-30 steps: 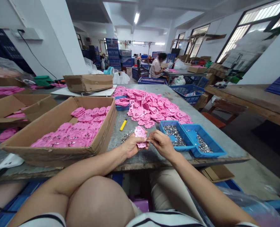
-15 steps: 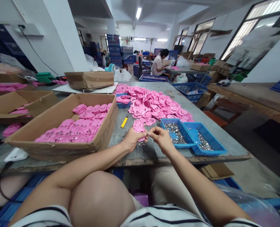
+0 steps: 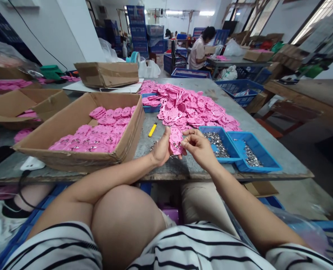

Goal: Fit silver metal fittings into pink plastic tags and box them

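Observation:
Upright in my left hand (image 3: pixel 162 148) is a flat pink plastic piece (image 3: pixel 176 137) with a wavy outline and small holes, gripped along its left edge. My right hand (image 3: pixel 198 146) is closed at the piece's lower right, thumb tip on its front near small shiny spots. Whether a tiny metal part sits between those fingertips is too small to tell. Small metal parts (image 3: pixel 155 145) lie on the table beside and below my left hand. Just right of my right hand stand two blue trays, the nearer tray (image 3: pixel 235 159) and the outer tray (image 3: pixel 276 165), both holding small shiny metal parts.
A pile of pink pieces (image 3: pixel 194 108) covers the table's middle, beside a yellow-handled tool (image 3: pixel 152 130). At left, a cardboard box (image 3: pixel 71 159) holds rows of pink pieces with metal parts. A smaller box (image 3: pixel 107 75) stands behind it. Another person (image 3: pixel 198 50) sits at a far table.
My right hand has moved from a pinch beside the pink piece onto its lower right. The piece is turned more upright and faces me. The camera view has tilted down.

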Demonstrator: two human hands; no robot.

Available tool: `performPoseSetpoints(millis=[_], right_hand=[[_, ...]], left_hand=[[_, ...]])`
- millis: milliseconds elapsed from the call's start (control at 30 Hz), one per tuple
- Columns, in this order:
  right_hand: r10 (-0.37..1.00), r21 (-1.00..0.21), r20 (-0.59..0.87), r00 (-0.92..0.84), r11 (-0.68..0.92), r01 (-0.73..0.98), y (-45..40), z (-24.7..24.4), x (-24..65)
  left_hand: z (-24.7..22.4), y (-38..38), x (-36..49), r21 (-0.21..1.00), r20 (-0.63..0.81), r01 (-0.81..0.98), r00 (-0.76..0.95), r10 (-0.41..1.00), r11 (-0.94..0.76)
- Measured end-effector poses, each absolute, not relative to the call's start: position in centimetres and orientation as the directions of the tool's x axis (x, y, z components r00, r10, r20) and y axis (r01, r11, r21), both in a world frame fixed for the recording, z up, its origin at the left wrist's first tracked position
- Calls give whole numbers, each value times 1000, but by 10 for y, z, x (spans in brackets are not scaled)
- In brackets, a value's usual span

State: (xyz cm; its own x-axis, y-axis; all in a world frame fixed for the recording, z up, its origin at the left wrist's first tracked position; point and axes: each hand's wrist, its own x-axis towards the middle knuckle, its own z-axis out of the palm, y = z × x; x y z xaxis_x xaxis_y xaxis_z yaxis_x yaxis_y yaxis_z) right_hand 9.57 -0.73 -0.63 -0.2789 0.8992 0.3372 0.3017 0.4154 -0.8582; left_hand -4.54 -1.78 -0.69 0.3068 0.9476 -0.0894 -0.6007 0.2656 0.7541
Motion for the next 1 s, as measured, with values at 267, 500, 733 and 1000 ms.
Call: performPoseSetpoints(millis=[267, 500, 733, 1000], right_hand=[[894, -856, 315, -320, 413, 310, -7, -6, 94], [891, -836, 313, -330, 423, 350, -8, -4, 95], [926, -886, 308, -218, 363, 289, -9, -20, 89], [954, -871, 258, 155, 160, 465, 39, 4, 185]], left_hand=[[-4, -19, -45, 749, -93, -598, 334, 938, 287], [-2, -22, -45, 783, -103, -544, 365, 925, 302], [-8, -20, -45, 790, -97, -534, 376, 921, 301], [-11, -20, -50, 793, -78, -528, 404, 911, 302]])
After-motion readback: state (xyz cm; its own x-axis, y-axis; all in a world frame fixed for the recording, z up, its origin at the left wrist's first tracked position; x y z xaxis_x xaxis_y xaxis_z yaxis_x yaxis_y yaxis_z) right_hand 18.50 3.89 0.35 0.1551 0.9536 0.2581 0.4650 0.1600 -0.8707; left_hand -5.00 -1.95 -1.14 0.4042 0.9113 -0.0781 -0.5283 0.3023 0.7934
